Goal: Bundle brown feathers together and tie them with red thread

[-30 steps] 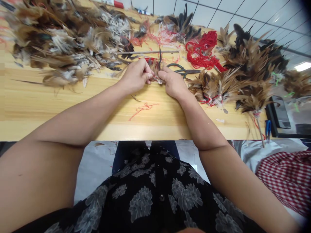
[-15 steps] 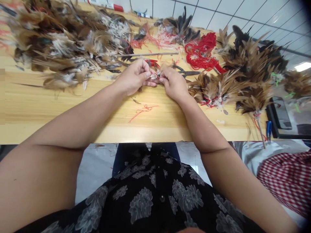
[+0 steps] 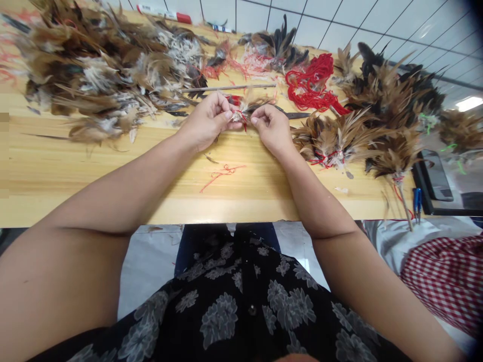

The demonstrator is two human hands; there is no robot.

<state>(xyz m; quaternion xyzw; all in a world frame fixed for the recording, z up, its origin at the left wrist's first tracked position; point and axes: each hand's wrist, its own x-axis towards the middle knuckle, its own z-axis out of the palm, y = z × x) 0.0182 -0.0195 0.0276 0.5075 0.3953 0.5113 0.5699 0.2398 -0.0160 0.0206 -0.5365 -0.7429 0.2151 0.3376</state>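
Note:
My left hand [image 3: 212,119] pinches the pale quill end of a small feather bundle [image 3: 252,104], whose brown tips point right. Red string [image 3: 243,118] is wrapped round the quills, with a short end hanging down. Just right of the bundle is my right hand [image 3: 272,126], its fingers curled and the thumb near the index finger; whether it grips a strand is too small to tell. Behind my right hand lie dark scissors [image 3: 298,115], partly hidden. Farther back is a heap of red cord [image 3: 312,83].
Loose feathers [image 3: 94,70] cover the table's [image 3: 75,176] back left. A thin stick [image 3: 234,87] lies behind my hands. Tied feather bundles [image 3: 332,141] are at the right, near blue snips [image 3: 417,203] and a phone [image 3: 436,176]. Red thread scraps [image 3: 222,176] lie in front.
My right hand has moved slightly right, away from the quills, uncovering the feather tips and the red string. My left hand keeps its pinch.

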